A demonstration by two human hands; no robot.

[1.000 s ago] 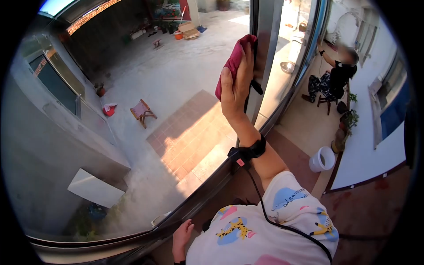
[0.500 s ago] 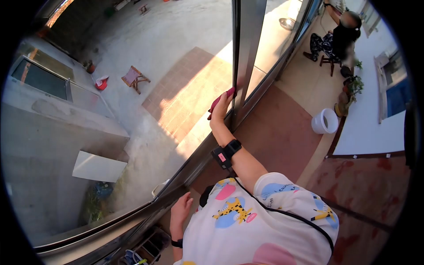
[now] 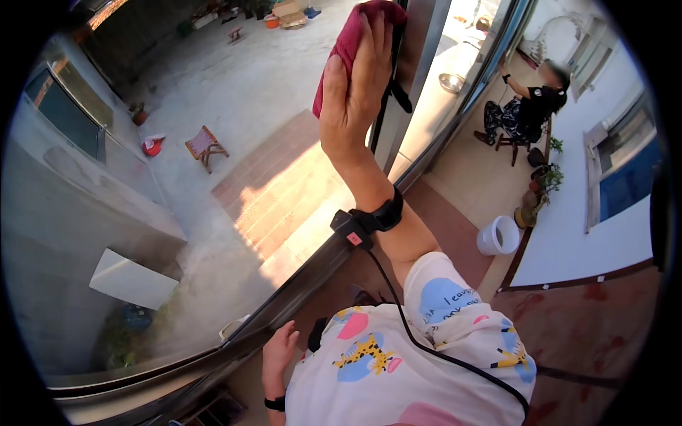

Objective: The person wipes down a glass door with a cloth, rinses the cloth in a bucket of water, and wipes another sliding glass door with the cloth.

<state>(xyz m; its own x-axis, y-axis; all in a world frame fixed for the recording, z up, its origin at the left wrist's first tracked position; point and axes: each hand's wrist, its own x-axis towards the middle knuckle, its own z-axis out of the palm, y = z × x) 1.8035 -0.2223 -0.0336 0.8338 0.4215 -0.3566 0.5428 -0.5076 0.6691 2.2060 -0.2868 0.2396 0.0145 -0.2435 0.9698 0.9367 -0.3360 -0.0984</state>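
Note:
My right hand point(image 3: 359, 89) is raised at the top middle, holding a dark red cloth point(image 3: 343, 51) with its fingers laid along it. It presses the cloth to the window pane point(image 3: 284, 85), close beside the metal window frame point(image 3: 419, 50). A black handle point(image 3: 400, 96) on the frame sticks out just right of the fingers. Down at the lower left, my left hand point(image 3: 281, 348) hangs near the bottom frame rail point(image 3: 249, 334), apart from it. Its fingers are loosely bent and apart, with nothing in them.
Beyond the glass, a folding stool point(image 3: 204, 147) stands in a yard. To the right, a person point(image 3: 533, 106) sits on a wooden stool. A white bucket point(image 3: 498, 236) and potted plants point(image 3: 543, 181) line the wall. A cable point(image 3: 440, 334) runs down from my right wrist.
My right hand has moved up the pane with the red cloth, which now lies spread under the fingers. My left hand stays low, with little change.

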